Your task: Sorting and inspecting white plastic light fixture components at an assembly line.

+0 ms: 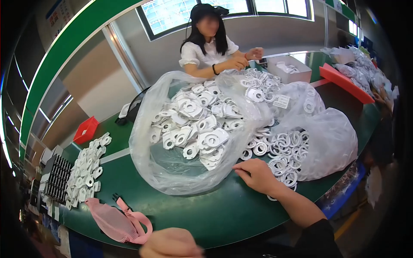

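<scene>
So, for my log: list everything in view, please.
Open plastic bag: one, clear, centre
Flat holed plates: many, white, inside it
Plastic rings: many, white, right
Filled plastic bags: several, translucent, right
Rectangular box: one, pale grey, back
Long tray: one, red, far right
Small plastic tray: one, red, left
Loose flat plates: many, white, left
Slotted racks: unclear count, black, left
Mesh pouch: one, pink, near left
Tabletop: one, green, beneath
Person: one, white top, opposite
Left hand: one, bare, bottom edge
Right hand: one, bare, beside rings

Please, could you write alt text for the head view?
The person's right hand is near piled white rings and a clear bag of flat white parts; the left hand near a pink mesh item. A co-worker is across the green table.
</scene>
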Available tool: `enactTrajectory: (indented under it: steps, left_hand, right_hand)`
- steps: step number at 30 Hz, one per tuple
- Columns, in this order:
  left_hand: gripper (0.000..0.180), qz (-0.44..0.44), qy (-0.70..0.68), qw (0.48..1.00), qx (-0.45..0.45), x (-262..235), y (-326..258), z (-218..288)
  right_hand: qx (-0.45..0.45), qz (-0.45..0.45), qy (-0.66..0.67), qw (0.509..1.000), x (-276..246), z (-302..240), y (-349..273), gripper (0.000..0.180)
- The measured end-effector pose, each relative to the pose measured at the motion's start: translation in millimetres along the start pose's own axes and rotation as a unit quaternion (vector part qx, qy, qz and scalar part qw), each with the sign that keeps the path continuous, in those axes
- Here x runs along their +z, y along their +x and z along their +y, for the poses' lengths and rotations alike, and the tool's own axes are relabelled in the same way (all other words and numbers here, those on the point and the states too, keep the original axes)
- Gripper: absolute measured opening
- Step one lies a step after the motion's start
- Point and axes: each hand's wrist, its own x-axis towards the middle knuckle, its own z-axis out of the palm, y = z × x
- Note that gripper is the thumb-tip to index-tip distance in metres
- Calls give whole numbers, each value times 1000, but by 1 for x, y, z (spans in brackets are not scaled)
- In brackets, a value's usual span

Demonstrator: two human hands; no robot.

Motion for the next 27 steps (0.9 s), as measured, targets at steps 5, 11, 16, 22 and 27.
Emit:
enactTrajectory:
  steps: [5,11,16,22,27]
  left_hand:
    - [19,50,213,932,-290,-19,-24,-110]
    - [37,-219,567,711,-354,-14,-126,-199]
    - [30,-228,512,745,-361,-3,-130,-198]
    - [14,-17,197,849,-490,-10,-107,-180]
    - [25,133,-223,633,-729,-4,-116,-108]
  right_hand:
    - [18,129,-78,988,-18,25,4,15]
    - [55,122,-228,964,-32,38,6,40]
    - [73,70,-260,960,-42,44,1,45]
    - [82,170,-190,963,-54,37,11,44]
    - [-8,138,105,985,-34,-3,12,42]
